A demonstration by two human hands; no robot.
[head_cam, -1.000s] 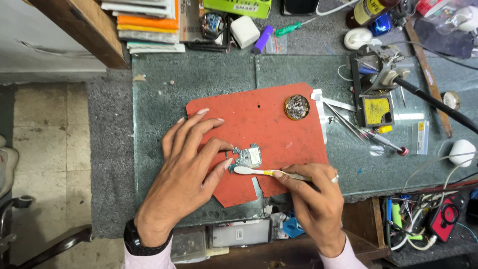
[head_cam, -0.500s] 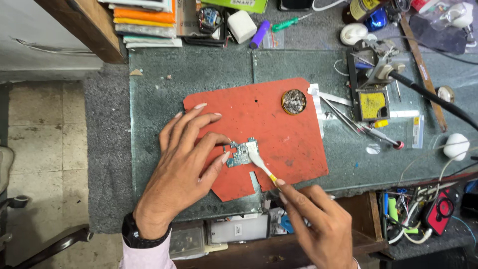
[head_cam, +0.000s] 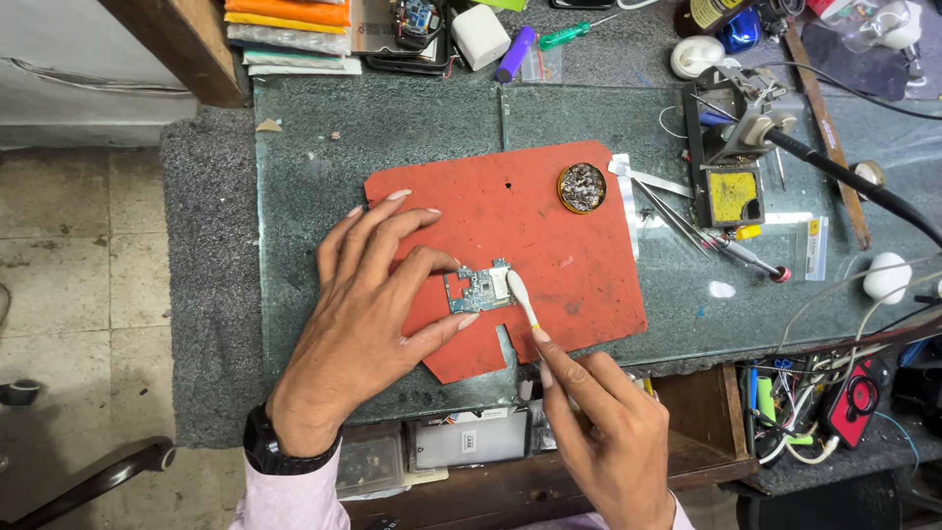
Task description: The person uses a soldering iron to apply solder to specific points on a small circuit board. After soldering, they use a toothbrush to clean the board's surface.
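a: left hand point(head_cam: 368, 314) is flat and spread, palm down, fingers fanned forward, thumb and forefinger pinched in close together.

b: and the right hand point(head_cam: 599, 417)?

a: curled, coming up from below, fingertips point(head_cam: 542, 337) bunched in a pen-style grip, wrist bent. pink cuffs on both arms, dark band on the left wrist.

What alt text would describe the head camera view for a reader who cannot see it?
The left hand pins a small green circuit board on a red rubber mat while the right hand presses a white brush against it. A round tin of brass wool sits on the mat's far edge.
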